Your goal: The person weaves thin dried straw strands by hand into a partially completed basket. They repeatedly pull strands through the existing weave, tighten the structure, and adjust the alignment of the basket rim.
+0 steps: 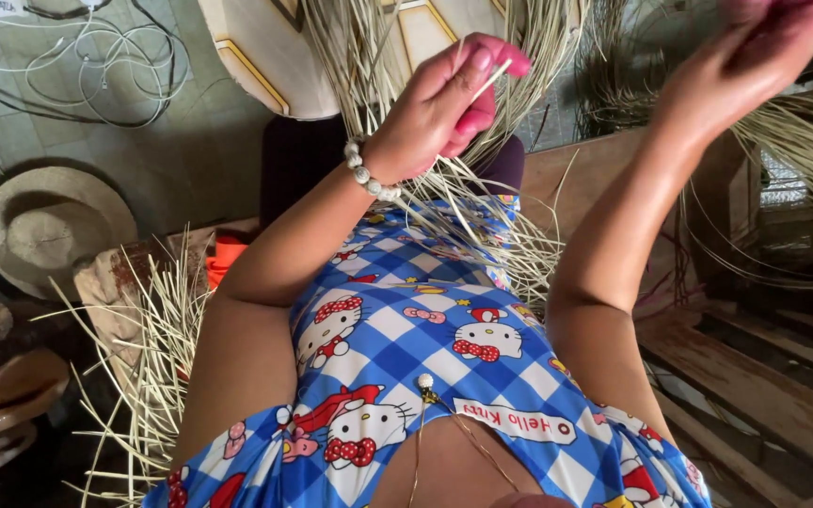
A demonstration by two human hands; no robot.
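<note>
My left hand is raised in front of me, fingers pinched on a thin pale straw strand. A bead bracelet circles its wrist. My right hand is lifted at the top right, partly cut off by the frame edge; its fingers look closed, but what they hold is hidden. Between and behind the hands hangs a bundle of long dry straw fibres, spreading down over my lap onto the blue checked dress.
A woven straw hat lies on the tiled floor at left, with white cables beyond it. Loose straw fans out at lower left. A round pale board stands ahead. Wooden planks run at right.
</note>
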